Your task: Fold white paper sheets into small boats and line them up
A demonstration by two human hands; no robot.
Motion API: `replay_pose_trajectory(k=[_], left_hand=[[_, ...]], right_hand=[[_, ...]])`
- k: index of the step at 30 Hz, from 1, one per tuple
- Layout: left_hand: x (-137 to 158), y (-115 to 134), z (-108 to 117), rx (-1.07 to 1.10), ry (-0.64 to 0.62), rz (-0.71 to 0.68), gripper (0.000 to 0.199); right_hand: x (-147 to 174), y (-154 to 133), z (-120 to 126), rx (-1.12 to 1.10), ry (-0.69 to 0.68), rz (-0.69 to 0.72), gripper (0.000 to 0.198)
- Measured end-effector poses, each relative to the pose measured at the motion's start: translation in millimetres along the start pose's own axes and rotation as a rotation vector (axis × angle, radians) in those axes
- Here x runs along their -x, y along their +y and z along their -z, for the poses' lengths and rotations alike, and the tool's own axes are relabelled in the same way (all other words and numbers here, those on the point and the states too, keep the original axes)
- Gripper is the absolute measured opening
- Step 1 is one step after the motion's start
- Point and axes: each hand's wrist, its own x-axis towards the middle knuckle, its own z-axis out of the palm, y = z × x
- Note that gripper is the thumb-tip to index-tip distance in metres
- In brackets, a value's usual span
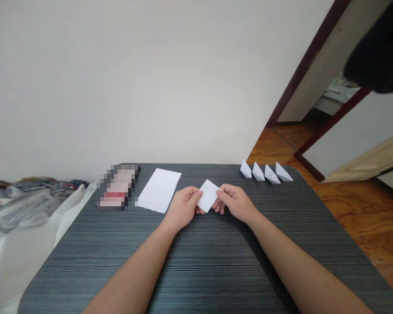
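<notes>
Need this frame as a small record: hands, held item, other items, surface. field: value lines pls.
left_hand: left hand pinches left corner of small white paper
right_hand: right hand pinches its right corner
held_item_pose: diamond-wise, one corner pointing away from the person
far_right: four folded white paper shapes in a row
left_of_hands: white sheet, lying flat
far_left: pixelated object, identity unclear
surface: dark streaked table
behind_table: pale wall
</notes>
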Motion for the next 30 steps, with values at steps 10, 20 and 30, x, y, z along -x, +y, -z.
replay_pose_trajectory(k=[10, 20, 30], left_hand=[[-2, 4, -1, 0.158, 0.014, 0.023, 0.028], [-4, 0, 0, 0.206, 0.120, 0.046, 0.029], [-2, 2, 2, 0.165, 0.051, 0.046, 0.031]], right_hand=[[-3, -2, -4, -0.108, 0.042, -0.023, 0.019], [4, -3, -7, 0.016, -0.046, 0.029, 0.013], [6, 0, 0, 0.083, -0.094, 0.083, 0.018]])
